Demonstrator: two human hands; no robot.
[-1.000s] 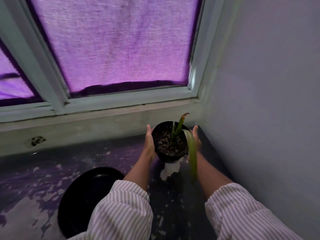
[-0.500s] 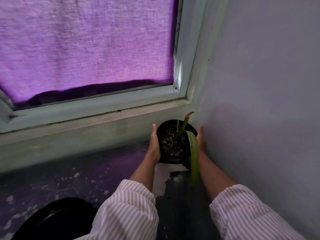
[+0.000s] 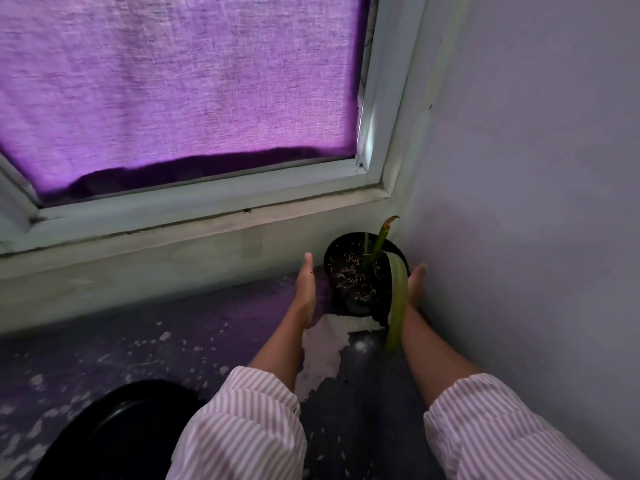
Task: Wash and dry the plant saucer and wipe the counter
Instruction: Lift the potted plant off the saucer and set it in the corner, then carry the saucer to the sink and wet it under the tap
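1. Plant saucer (image 3: pixel 114 431): black, round, shallow, with a glossy raised rim; lies flat on the bench (image 3: pixel 104 344) at the lower left, partly cut off by the frame edge and partly covered by the left striped sleeve (image 3: pixel 242 427); well apart from the pot
2. Bench: dark surface, worn, with pale flecks and a large pale patch of peeled finish (image 3: pixel 325 344) just in front of the pot
3. Left hand (image 3: pixel 305 292): flat and edge-on, fingers straight and released, just beside the left wall of the pot; whether the palm touches the pot cannot be told
4. Plant pot (image 3: pixel 360 275): black, round, upright, set in the corner where the window sill meets the right wall; dark soil with pale specks; one short green shoot with a brown tip and one long leaf (image 3: pixel 396 299) drooping forward over the rim
5. Right hand (image 3: pixel 414 285): between the pot and the wall, largely hidden by the leaf; fingers extended, not clenched; contact with the pot cannot be told
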